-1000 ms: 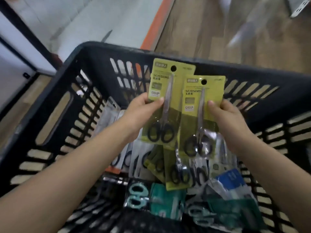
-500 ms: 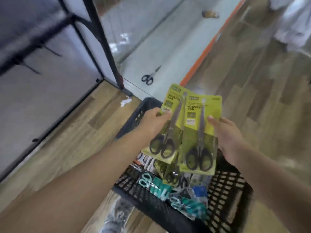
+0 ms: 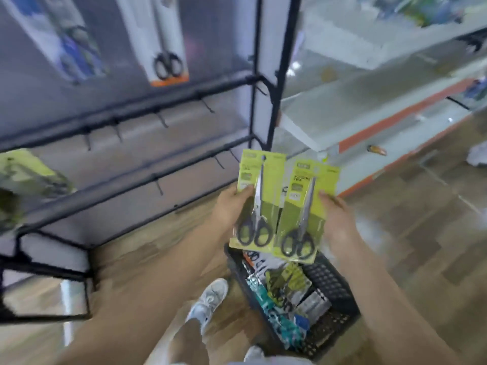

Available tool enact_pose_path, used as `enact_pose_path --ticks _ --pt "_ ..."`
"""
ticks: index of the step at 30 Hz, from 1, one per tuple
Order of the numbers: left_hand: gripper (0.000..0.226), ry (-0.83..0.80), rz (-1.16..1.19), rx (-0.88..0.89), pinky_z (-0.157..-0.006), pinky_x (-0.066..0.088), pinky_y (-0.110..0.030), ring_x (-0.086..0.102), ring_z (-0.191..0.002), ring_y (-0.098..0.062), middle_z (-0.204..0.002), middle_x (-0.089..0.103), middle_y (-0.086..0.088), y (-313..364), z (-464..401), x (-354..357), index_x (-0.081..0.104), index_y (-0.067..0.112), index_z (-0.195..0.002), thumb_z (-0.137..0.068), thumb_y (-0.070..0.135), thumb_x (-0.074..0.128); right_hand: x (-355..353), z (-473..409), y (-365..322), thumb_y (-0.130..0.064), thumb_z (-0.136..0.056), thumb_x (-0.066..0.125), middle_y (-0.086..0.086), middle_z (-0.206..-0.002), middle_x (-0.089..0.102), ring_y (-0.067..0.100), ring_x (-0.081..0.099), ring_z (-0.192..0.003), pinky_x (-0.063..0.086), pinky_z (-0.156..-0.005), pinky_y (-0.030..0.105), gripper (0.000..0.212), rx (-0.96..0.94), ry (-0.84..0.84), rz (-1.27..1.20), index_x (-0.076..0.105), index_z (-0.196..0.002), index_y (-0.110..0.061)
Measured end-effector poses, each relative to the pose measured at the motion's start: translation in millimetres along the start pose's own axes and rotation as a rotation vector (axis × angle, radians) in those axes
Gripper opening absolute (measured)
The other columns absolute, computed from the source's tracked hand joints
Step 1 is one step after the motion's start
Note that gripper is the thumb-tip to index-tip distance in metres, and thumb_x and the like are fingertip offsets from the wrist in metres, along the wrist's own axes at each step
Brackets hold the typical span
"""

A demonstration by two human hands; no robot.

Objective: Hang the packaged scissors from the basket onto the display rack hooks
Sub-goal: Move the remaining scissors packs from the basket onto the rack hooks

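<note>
Hands: left hand (image 3: 229,206) and right hand (image 3: 338,219) each pinch upright yellow-green carded scissors packs (image 3: 259,196); black wire rack hooks (image 3: 158,184) lie left, apparently nearer the left.

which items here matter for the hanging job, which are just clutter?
Job: two yellow scissor packs, one in left hand, one in right hand; basket of packs; empty rack hooks.
Clutter: white shelf, mirror, shoe.

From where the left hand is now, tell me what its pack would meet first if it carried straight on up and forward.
Probably the lower rail of the display rack: the left hand holds its yellow scissors pack with the top edge just below the bare hooks there. Depth is unclear, so the pack may stop short.
</note>
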State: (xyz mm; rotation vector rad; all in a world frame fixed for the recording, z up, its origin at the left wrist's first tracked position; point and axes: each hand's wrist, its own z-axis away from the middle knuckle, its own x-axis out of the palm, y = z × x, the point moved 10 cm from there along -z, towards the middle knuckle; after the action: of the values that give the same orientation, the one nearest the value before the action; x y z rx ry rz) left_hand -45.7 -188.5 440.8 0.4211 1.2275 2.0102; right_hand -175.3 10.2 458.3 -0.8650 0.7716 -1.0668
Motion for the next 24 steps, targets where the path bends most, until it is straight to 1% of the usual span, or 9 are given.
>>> enact_pose_path --ticks 1,2,4,6,9,12,15,19,24 --pt "0.021 0.039 0.015 -0.023 -0.070 0.051 -0.027 0.061 -0.070 -0.018 -0.083 0.068 -0.008 -3 14 -19 0.066 0.016 -0.077 -0.092 0.029 0.059 10 13 -1 -0.031 -0.094 0.053 0.002 -0.139 0.047 0.021 0.043 -0.127 0.034 -0.099 0.030 0.045 0.018 -0.027 -0.027 0.047 -0.134 -0.009" --pt "0.024 0.084 0.032 -0.043 -0.064 0.052 -0.021 0.062 -0.065 -0.016 -0.080 0.067 -0.010 -4 28 -39 0.062 0.016 -0.072 -0.092 0.028 0.058 19 24 -3 -0.029 -0.095 0.053 0.004 -0.130 0.053 0.023 0.049 -0.120 0.037 -0.096 0.031 0.037 0.026 -0.061 -0.039 0.051 -0.124 -0.007" --pt "0.028 0.168 0.055 -0.078 -0.042 0.042 -0.012 0.056 -0.045 -0.005 -0.067 0.058 -0.007 -10 58 -78 0.055 0.012 -0.069 -0.094 0.024 0.055 38 52 -8 -0.022 -0.096 0.052 0.005 -0.108 0.061 0.023 0.056 -0.097 0.043 -0.083 0.030 0.015 0.027 -0.101 -0.056 0.052 -0.108 -0.014" --pt "0.023 0.195 0.141 -0.139 -0.043 0.043 -0.019 0.057 -0.047 -0.011 -0.073 0.060 -0.010 -25 87 -108 0.061 0.005 -0.084 -0.094 0.024 0.055 60 77 -5 -0.019 -0.096 0.052 0.006 -0.110 0.061 0.022 0.057 -0.083 0.046 -0.080 0.031 0.019 0.034 -0.156 -0.043 0.056 -0.113 -0.012" --pt "0.021 0.250 0.272 -0.196 -0.047 0.046 -0.023 0.058 -0.050 -0.018 -0.072 0.062 -0.009 -52 117 -156 0.063 0.003 -0.094 -0.093 0.023 0.058 100 101 18 -0.027 -0.092 0.057 0.012 -0.126 0.058 0.031 0.058 -0.103 0.044 -0.099 0.046 0.035 0.033 -0.249 0.098 0.057 -0.122 -0.010" --pt "0.031 0.286 0.304 -0.257 -0.058 0.049 -0.028 0.061 -0.069 -0.024 -0.082 0.065 -0.011 -80 134 -205 0.063 -0.001 -0.106 -0.091 0.026 0.060 151 133 35 -0.036 -0.092 0.056 0.009 -0.138 0.048 0.030 0.046 -0.126 0.036 -0.105 0.043 0.049 0.026 -0.330 0.199 0.049 -0.133 -0.009" --pt "0.034 0.334 0.336 -0.290 -0.074 0.050 -0.032 0.062 -0.083 -0.027 -0.093 0.067 -0.012 -98 145 -258 0.061 0.000 -0.108 -0.091 0.029 0.060 199 170 47 -0.028 -0.097 0.049 0.005 -0.143 0.038 0.029 0.034 -0.135 0.029 -0.106 0.041 0.050 0.107 -0.379 0.238 0.037 -0.141 -0.007" --pt "0.021 0.403 0.382 -0.287 -0.069 0.049 -0.031 0.058 -0.072 -0.023 -0.080 0.061 -0.006 -107 159 -331 0.059 0.006 -0.092 -0.093 0.028 0.058 266 198 61 -0.031 -0.097 0.049 0.013 -0.149 0.033 0.032 0.033 -0.135 0.029 -0.105 0.044 0.050 0.122 -0.410 0.361 0.037 -0.140 -0.007" --pt "0.031 0.468 0.446 -0.248 -0.062 0.045 -0.028 0.057 -0.072 -0.021 -0.087 0.061 -0.008 -100 166 -414 0.057 0.004 -0.109 -0.094 0.031 0.055 347 229 53 -0.037 -0.097 0.048 0.008 -0.153 0.026 0.030 0.030 -0.138 0.027 -0.109 0.044 0.059 0.109 -0.456 0.467 0.028 -0.146 -0.011"
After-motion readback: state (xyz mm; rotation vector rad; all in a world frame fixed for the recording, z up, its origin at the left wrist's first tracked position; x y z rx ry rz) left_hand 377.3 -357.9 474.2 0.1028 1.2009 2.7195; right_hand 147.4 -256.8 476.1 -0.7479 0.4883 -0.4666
